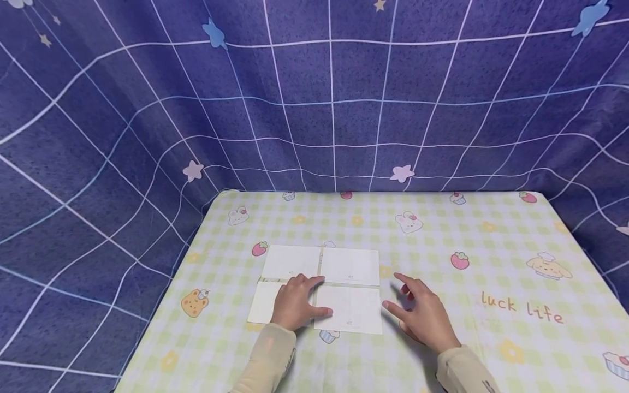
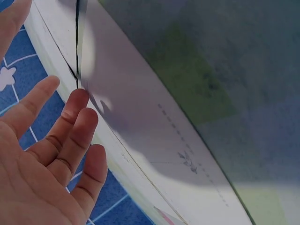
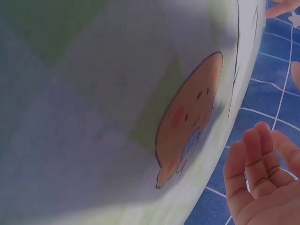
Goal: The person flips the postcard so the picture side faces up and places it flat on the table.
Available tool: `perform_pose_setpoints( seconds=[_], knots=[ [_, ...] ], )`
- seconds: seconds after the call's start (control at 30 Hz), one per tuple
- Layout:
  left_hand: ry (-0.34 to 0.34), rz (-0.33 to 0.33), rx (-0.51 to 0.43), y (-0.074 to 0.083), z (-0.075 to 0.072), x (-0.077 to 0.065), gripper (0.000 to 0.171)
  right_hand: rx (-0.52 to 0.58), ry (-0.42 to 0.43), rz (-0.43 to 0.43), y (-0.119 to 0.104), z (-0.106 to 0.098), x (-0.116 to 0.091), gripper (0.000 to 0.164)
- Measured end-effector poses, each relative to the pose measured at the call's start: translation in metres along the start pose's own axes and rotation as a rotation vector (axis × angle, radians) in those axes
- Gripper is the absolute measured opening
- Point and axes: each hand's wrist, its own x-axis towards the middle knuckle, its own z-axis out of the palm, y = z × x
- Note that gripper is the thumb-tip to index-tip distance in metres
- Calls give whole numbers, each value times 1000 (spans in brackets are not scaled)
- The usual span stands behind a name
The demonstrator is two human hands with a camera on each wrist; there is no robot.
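Four white cards lay two by two on the counter (image 1: 506, 229) under a checked cloth, narrow gaps between them. Taking their shared middle as the dial's centre, with twelve at the far side, one card (image 1: 293, 260) sat at ten o'clock, another (image 1: 350, 265) at two, a third (image 1: 351, 303) at four and the last (image 1: 261, 302) at eight. The left hand (image 1: 294, 303) covered much of the eight o'clock card, its fingers (image 2: 84, 123) spread and slightly bent, the thumb reaching over the four o'clock card; whether it touched either was impossible to tell. The right hand (image 1: 423, 315) was just beside the four o'clock card, at its three o'clock side, holding nothing, its fingers (image 3: 238, 164) loosely curved. A printed bear (image 1: 195, 304) lay at nine o'clock, "luck life" lettering (image 1: 522, 307) at three, and a blue backdrop (image 1: 304, 71) hung at twelve.
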Motion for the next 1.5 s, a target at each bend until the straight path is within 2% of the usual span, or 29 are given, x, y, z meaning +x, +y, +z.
perform_pose_setpoints(
  seconds=[0.23, 0.47, 0.9, 1.5],
  knots=[
    [8, 13, 22, 3, 1, 1, 76, 8, -11, -20, -3, 7, 0, 68],
    [-3, 3, 36, 7, 0, 0, 74, 0, -64, 11, -9, 12, 2, 69],
    [5, 3, 75, 11, 1, 0, 75, -139, -109, 3, -15, 24, 4, 69],
    [9, 15, 77, 9, 6, -1, 76, -202, -176, 23, -19, 24, 7, 73]
  ],
)
